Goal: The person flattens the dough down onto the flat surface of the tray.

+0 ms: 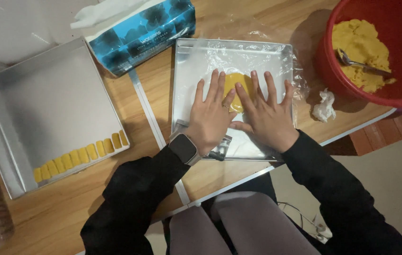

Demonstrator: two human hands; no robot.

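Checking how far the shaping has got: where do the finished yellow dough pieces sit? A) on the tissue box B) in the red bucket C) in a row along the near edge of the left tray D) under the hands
C: the small yellow pieces line the near edge of the left tray.

A blue rectangular tissue box (140,33) lies on the wooden desk (68,208) beside a large square metal tray (45,101) holding a row of small yellow dough pieces (82,157). A crumpled white tissue (324,106) sits beside a red plastic bucket (347,80) containing yellow dough (359,45) and a metal spoon (361,63).
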